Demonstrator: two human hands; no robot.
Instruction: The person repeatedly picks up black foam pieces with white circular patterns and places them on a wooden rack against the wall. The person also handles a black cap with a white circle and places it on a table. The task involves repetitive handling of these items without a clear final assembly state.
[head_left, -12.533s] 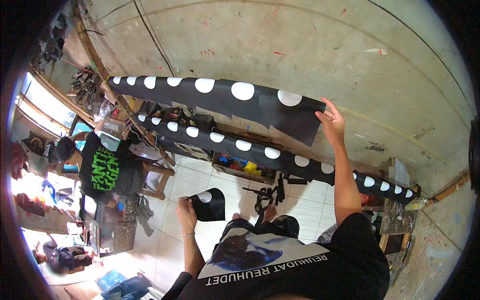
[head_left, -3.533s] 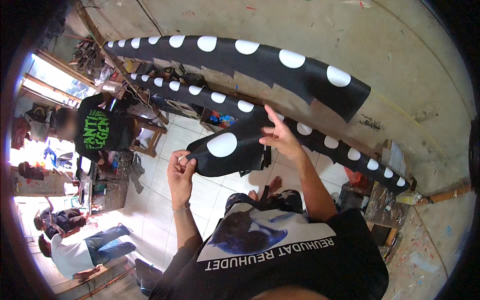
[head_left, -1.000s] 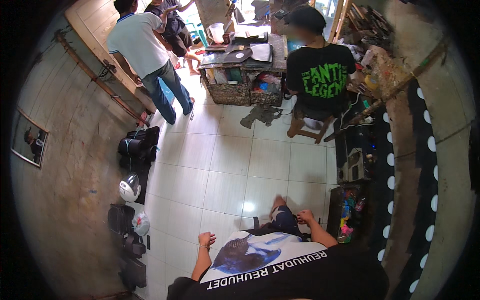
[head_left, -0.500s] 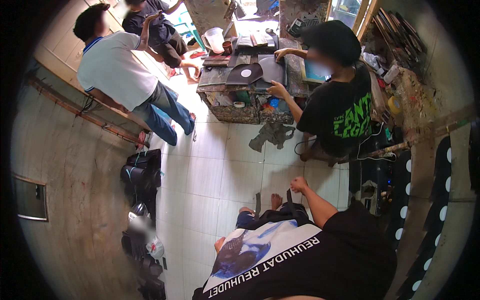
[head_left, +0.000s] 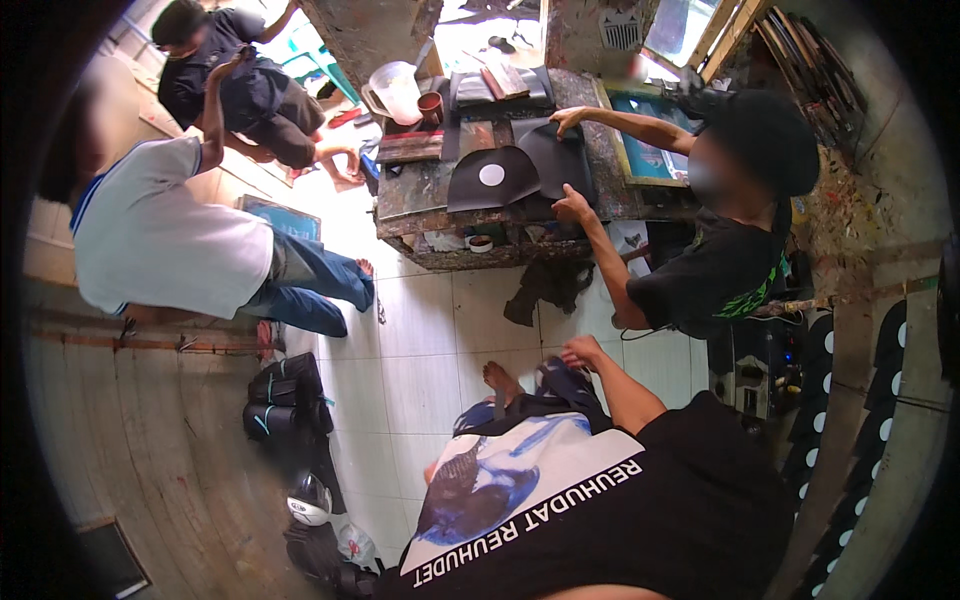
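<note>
My right hand [head_left: 580, 352] is held out in front of my body above the tiled floor, its fingers loosely bent and slightly apart with nothing in them. Only a sliver of my left hand [head_left: 430, 471] shows beside my shirt; its fingers are hidden. Ahead stands a paint-stained workbench [head_left: 400, 207]. On it lie a black sheet with a white circle [head_left: 515, 182] and a plain black sheet [head_left: 570, 150]. A co-worker in a black cap touches the plain sheet with both hands [head_left: 573, 205], well apart from mine.
A jug [head_left: 397, 92] and a brown cup [head_left: 430, 108] stand on the bench, near a framed screen [head_left: 640, 130]. A dark rag [head_left: 545, 290] lies on the floor. Two people are at the left. Black bags [head_left: 285, 400] and a helmet [head_left: 310, 500] line the left wall.
The bench and co-worker now appear nearer, and the people at the left have shifted farther left in view. My right hand has come down and left, its fingers looser. My other foot is forward.
</note>
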